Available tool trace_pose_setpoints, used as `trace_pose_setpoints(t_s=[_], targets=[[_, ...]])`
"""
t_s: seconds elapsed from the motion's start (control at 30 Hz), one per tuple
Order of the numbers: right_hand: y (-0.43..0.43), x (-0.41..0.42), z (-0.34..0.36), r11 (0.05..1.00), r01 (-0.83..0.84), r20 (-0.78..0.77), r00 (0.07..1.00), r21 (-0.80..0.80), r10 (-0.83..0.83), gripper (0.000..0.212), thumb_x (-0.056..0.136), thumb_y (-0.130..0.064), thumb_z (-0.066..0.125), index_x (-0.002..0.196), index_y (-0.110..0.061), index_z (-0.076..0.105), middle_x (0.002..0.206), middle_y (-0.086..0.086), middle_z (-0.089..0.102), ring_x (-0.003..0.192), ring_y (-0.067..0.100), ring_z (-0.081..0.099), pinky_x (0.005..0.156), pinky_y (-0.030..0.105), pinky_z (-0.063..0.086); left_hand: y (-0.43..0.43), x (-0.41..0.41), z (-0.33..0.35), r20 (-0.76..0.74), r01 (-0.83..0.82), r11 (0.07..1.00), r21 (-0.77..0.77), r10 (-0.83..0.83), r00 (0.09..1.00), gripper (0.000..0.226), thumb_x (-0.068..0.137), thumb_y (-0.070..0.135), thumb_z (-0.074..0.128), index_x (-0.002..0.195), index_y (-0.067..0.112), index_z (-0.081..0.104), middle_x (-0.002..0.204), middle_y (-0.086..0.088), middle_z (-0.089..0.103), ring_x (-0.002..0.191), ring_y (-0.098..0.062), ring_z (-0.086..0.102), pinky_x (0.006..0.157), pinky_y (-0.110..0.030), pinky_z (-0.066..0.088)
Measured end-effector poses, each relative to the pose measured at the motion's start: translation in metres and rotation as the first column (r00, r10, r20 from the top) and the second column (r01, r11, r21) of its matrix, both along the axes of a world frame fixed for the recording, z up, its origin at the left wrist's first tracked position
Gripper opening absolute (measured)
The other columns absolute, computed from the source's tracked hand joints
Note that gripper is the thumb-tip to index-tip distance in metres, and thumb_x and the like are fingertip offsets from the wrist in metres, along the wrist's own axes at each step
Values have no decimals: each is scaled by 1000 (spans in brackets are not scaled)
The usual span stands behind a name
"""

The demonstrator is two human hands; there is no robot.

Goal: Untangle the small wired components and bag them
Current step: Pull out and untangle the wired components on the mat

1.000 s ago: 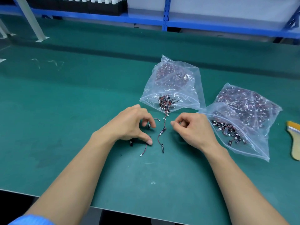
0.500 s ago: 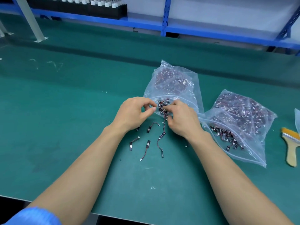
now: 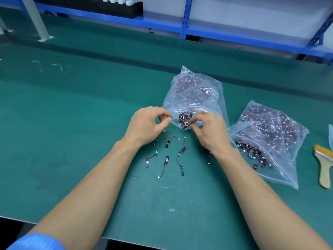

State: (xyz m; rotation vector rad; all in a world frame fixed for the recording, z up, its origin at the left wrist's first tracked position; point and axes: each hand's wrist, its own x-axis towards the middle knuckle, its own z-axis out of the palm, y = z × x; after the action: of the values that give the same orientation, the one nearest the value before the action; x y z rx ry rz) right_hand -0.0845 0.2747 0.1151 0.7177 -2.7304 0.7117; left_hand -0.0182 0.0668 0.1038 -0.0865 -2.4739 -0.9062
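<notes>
left hand (image 3: 147, 123) and right hand (image 3: 209, 130) moved up from the table (image 3: 72, 141) to the zip bag (image 3: 194, 92) mouth. bag lip pinched by left hand; tangled wired components (image 3: 184, 117) there gripped by right hand. loose components (image 3: 166, 161) left lying on the table.

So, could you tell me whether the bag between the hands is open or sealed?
Open: the bag gapes at its mouth, where the right hand pinches the components.

Green bench mat (image 3: 75, 145) — two clear bags laid flat: centre bag (image 3: 194, 91) farther, right bag (image 3: 270, 130) just beside it, both packed with dark parts. Loose wired components (image 3: 166, 161) scattered nearer than centre bag. Brush (image 3: 324, 170) laid at right edge — handle nearward.
</notes>
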Motion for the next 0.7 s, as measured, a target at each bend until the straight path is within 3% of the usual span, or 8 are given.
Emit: trace_pose_setpoints(t_s=[0.2,0.3,0.47,0.7], targets=[[2,4,-1,966,-36,-65,998,-256,20,8,84,-16,78,91,-19,81,94,-3,73,88,18,65,83,37,52,0,0,-1,3,2,1000,28,-2,1000,8,91,28,69,95,31,75,75,17,66,73,0,52,72,-29,45],[5,5,-3,945,-22,-64,998,-328,1,6,83,-16,80,89,-19,80,93,-5,72,74,10,56,76,37,53,1,0,0,1,13,999,48,-14,1000,8,91,28,70,97,31,75,76,17,67,73,9,51,71,-27,43],[5,7,-3,950,-30,-72,997,-312,7,7,85,-20,79,91,-23,80,93,-7,76,76,10,61,75,37,53,10,1,3,-2,58,998,36,-58,998,16,87,35,75,103,30,75,80,22,68,79,12,54,73,-23,42],[0,2,1,955,106,-81,988,-277,-133,8,86,-27,75,93,-29,80,95,-7,77,77,22,68,77,36,54,15,0,5,103,68,993,-98,-58,993,19,88,29,74,105,36,74,98,23,73,96,-5,64,83,-36,53]])
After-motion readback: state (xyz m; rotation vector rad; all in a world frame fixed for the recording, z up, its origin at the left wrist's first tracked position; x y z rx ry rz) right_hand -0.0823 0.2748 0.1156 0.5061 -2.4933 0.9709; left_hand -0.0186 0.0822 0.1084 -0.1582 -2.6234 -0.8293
